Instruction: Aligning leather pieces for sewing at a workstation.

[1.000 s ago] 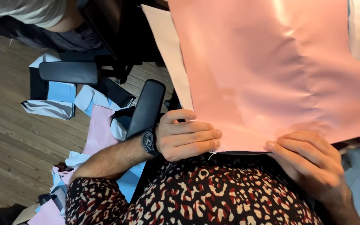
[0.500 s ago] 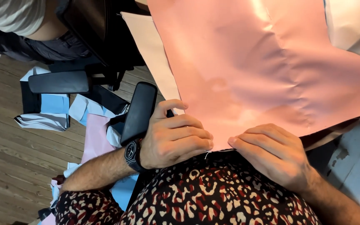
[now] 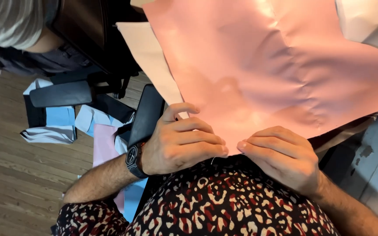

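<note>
A large glossy pink sheet [image 3: 263,65] lies spread in front of me, wrinkled across its middle. My left hand [image 3: 180,144], with a dark watch on the wrist, pinches the sheet's near edge. My right hand [image 3: 281,157] grips the same edge just to the right, its fingertips almost touching those of the left. A patterned red, black and cream fabric [image 3: 224,205] lies below both hands, meeting the pink edge. A thin thread shows between the fingertips.
A cream sheet [image 3: 152,61] lies under the pink one at the left. Black chair armrests [image 3: 147,113] stand to the left. Blue, white and pink fabric pieces [image 3: 66,122] litter the wooden floor [image 3: 9,175]. Another person [image 3: 14,22] sits at top left.
My right hand has slid left along the pink edge until it nearly meets my left hand. The view has shifted slightly.
</note>
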